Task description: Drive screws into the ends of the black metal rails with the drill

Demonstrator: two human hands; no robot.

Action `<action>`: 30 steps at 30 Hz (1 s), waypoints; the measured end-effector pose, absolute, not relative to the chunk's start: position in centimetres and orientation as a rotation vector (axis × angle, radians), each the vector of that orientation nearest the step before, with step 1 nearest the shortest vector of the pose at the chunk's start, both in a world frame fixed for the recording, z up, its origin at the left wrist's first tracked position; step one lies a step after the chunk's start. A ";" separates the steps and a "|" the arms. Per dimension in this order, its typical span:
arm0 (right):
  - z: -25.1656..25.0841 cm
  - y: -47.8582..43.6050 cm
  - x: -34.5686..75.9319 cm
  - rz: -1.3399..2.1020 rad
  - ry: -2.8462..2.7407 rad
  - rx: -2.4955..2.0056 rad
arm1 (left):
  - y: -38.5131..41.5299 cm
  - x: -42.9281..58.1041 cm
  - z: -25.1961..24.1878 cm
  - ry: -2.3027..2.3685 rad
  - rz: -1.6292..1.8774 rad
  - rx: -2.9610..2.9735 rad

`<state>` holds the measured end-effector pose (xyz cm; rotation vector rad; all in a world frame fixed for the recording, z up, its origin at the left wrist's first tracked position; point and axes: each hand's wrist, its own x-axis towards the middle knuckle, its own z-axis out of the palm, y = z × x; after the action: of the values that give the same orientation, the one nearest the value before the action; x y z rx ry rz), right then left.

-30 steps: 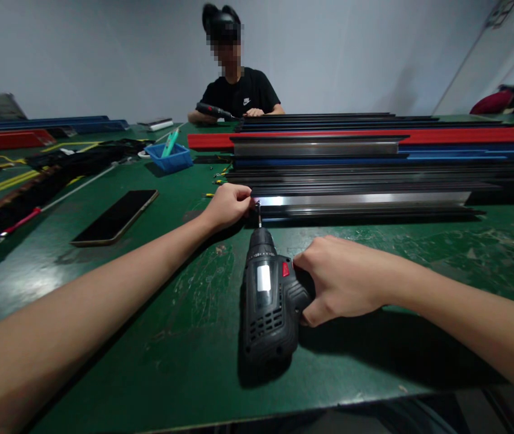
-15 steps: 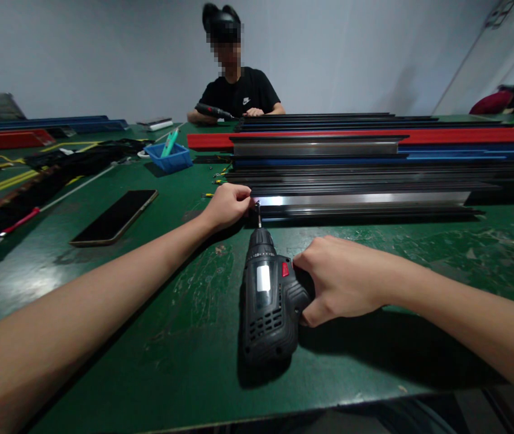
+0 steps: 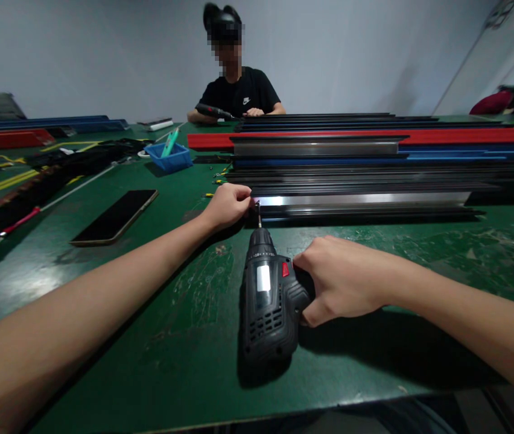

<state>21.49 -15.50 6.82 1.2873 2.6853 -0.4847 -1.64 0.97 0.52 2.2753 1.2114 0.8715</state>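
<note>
My right hand (image 3: 338, 280) is wrapped round the grip of a black cordless drill (image 3: 268, 301), which lies on its side low over the green table. Its bit (image 3: 259, 216) points away from me and reaches the left end of a metal profile (image 3: 361, 200) with black edges and a silvery inner face. My left hand (image 3: 227, 206) is closed at that same end, thumb and fingertips pinched beside the bit's tip. Whatever sits between those fingertips is too small to make out. Short yellow-green wire ends (image 3: 209, 194) stick out just beyond the left hand.
Behind the profile lie several more long profiles, black, blue and a red one (image 3: 207, 141). A phone (image 3: 114, 218) and a blue bin (image 3: 169, 158) are on the left, with cables (image 3: 62, 175) past them. Across the table (image 3: 193, 355) a person (image 3: 241, 93) holds another drill (image 3: 212, 111).
</note>
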 end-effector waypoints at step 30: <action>6.8 -15.5 21.5 -0.479 2.683 1.278 | 1.0 -1.6 0.6 1.221 0.863 2.301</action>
<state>21.46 -15.47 6.81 1.2779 2.6825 -0.4787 -1.62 0.95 0.64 2.3013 1.2210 0.8629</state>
